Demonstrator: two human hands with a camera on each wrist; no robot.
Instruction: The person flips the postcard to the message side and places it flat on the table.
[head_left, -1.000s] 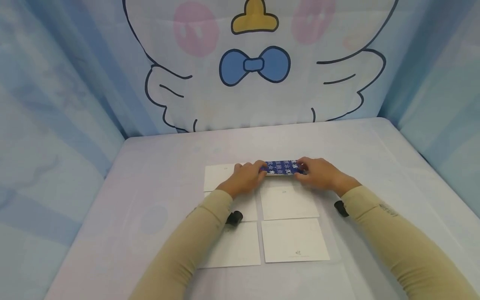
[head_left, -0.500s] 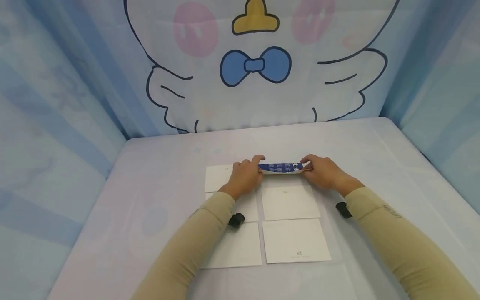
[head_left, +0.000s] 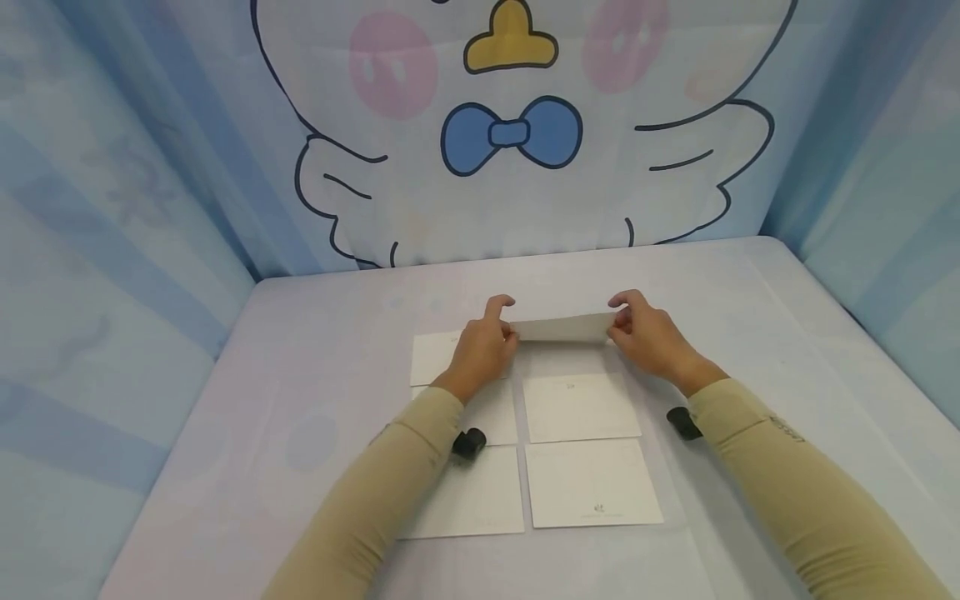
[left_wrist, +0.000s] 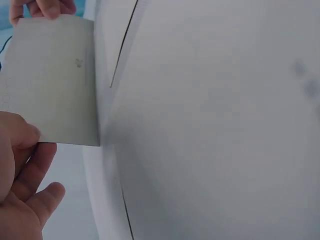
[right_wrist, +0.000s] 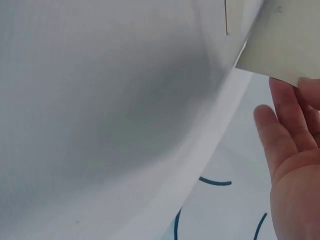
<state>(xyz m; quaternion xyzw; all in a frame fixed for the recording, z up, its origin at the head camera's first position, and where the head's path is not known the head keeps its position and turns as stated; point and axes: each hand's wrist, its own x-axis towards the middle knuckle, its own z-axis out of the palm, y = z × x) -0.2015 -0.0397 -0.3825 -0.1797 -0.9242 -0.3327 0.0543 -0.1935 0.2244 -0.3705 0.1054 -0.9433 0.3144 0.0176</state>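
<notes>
A postcard [head_left: 561,328] is tilted up between my hands at the back of the card layout, its off-white side facing me. My left hand [head_left: 482,346] pinches its left edge between thumb and fingers, and my right hand [head_left: 651,342] pinches the right edge. Up close in the left wrist view, the plain side of the postcard [left_wrist: 52,80] shows a small grey mark, with the left thumb [left_wrist: 22,131] on its face. From the right wrist view, the right hand [right_wrist: 297,135] grips the card's edge, its other fingers spread behind. The printed side is hidden.
Several white cards lie flat in two columns, among them a right middle card [head_left: 581,407], a right front card [head_left: 594,483] and a left front card [head_left: 472,492] partly under my left sleeve. A pale cloth covers the table [head_left: 337,333]; a cartoon curtain [head_left: 510,200] hangs behind.
The postcard has been tipped upright, so its blue printed face has turned out of sight and its off-white side now faces me. Both hands have risen slightly with it.
</notes>
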